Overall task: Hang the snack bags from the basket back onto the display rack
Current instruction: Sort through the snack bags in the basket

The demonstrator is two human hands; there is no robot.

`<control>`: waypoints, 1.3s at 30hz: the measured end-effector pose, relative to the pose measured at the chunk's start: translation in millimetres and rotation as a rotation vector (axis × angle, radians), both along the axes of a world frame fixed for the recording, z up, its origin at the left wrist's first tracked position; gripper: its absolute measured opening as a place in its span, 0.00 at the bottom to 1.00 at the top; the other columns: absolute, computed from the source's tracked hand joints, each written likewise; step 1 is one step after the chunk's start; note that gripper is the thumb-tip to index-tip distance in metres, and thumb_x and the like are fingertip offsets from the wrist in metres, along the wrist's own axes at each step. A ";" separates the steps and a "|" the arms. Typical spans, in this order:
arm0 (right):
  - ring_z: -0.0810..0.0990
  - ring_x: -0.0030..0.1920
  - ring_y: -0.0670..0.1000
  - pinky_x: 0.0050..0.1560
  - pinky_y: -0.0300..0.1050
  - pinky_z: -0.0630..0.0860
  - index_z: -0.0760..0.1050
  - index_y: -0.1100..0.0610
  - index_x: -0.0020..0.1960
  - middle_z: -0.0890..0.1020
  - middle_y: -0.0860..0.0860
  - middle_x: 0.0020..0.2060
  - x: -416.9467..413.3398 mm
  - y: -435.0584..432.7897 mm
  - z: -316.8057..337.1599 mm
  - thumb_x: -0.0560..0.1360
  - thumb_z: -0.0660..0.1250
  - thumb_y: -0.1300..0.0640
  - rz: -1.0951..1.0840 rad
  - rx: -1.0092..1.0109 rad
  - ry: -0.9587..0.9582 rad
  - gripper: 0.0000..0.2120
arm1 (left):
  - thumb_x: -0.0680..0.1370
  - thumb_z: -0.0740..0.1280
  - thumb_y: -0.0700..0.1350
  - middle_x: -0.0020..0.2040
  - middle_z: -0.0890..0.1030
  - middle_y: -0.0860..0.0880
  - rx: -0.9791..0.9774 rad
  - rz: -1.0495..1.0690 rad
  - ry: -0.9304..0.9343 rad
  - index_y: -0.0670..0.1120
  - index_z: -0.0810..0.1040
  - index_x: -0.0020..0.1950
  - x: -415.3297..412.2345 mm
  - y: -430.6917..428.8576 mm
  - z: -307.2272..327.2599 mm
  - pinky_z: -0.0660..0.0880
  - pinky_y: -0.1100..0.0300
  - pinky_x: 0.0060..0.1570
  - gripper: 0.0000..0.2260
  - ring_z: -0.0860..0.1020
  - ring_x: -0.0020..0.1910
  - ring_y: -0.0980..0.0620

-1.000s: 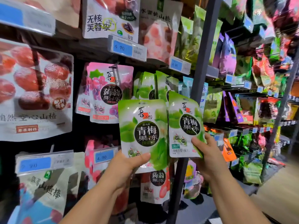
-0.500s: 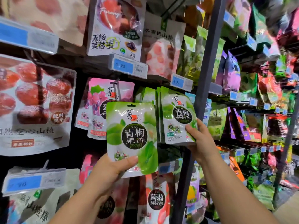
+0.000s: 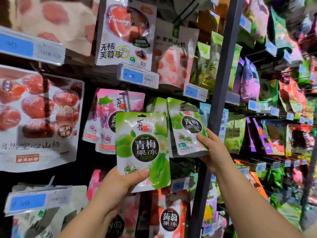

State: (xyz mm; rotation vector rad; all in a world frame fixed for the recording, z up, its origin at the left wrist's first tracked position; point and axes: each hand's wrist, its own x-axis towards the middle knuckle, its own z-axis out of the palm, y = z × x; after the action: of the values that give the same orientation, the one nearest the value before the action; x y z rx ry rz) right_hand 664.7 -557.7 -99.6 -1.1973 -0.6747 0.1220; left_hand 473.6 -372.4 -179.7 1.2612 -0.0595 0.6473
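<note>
Green bag (image 3: 142, 148) pinched by left hand (image 3: 120, 184) fingers (image 3: 140, 172); right hand (image 3: 214, 152) fingers (image 3: 203, 137) clasp second bag (image 3: 185, 127).

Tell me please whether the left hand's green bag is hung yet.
Not hung: the left hand holds the green bag, its hanger hole free.

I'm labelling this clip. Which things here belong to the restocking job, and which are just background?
Job: left hand, gripping one green bag; right hand, holding second green bag at the hanging green row.
Background: pink bags; hawthorn bag; blue price tag.
</note>
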 end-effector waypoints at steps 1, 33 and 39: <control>0.84 0.48 0.56 0.43 0.49 0.81 0.74 0.53 0.67 0.84 0.57 0.56 0.0 1.2 1.3 0.77 0.67 0.60 0.000 0.002 0.007 0.18 | 0.62 0.74 0.38 0.54 0.85 0.41 -0.001 0.005 0.005 0.42 0.80 0.60 -0.3 -0.5 0.8 0.76 0.46 0.62 0.25 0.83 0.55 0.41; 0.74 0.69 0.49 0.69 0.55 0.71 0.69 0.52 0.73 0.76 0.50 0.68 -66.3 7.2 -50.3 0.63 0.71 0.27 -0.058 -0.225 -0.305 0.46 | 0.74 0.69 0.31 0.55 0.85 0.42 -0.012 -0.064 -0.030 0.40 0.79 0.62 14.1 -46.6 24.8 0.81 0.56 0.53 0.17 0.84 0.54 0.45; 0.77 0.66 0.51 0.68 0.59 0.72 0.64 0.50 0.75 0.75 0.51 0.69 -61.5 -0.6 -42.1 0.63 0.74 0.35 -0.033 -0.103 -0.203 0.46 | 0.75 0.73 0.39 0.53 0.86 0.46 0.094 -0.030 0.010 0.45 0.81 0.59 30.2 -58.1 45.4 0.79 0.59 0.54 0.14 0.83 0.55 0.49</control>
State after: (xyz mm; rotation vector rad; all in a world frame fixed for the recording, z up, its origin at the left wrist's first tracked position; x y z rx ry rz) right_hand 603.2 -558.3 -141.7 -1.3313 -0.8336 0.0069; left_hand 503.8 -430.5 -134.3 1.3520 -0.1013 0.6176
